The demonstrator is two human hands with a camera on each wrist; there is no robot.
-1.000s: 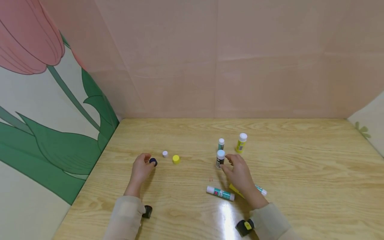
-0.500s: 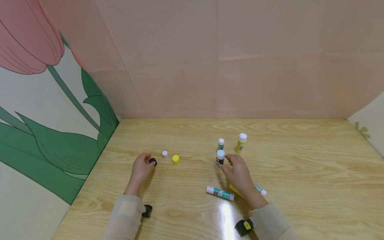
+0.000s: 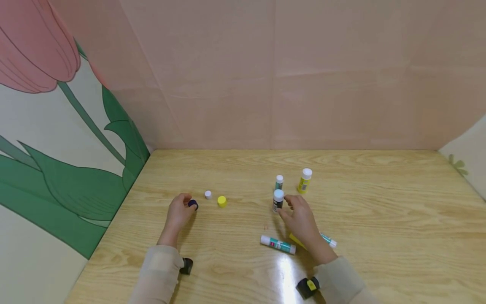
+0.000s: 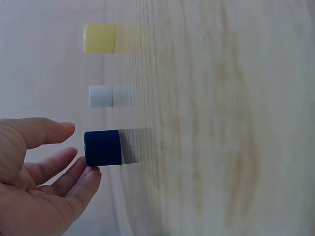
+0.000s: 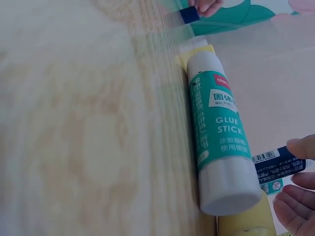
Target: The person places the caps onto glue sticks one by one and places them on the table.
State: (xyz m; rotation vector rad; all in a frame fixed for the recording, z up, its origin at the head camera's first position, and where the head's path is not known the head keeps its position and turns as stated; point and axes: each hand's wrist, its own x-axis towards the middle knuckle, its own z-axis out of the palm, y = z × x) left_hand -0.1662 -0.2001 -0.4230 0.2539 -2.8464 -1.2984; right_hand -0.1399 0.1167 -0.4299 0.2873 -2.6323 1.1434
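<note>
Nothing has visibly shifted since the earlier frames. Left of the table's [image 3: 379,236] middle, the dark blue cap [image 3: 193,204] is touched by the left hand's [image 3: 178,214] relaxed fingertips [image 4: 91,172], with a white cap [image 3: 207,194] and yellow cap [image 3: 222,201] beside. At centre, the upright glue stick [image 3: 278,200] is met by the right hand's [image 3: 300,217] loosely curled fingers; whether it is gripped cannot be told.
</note>
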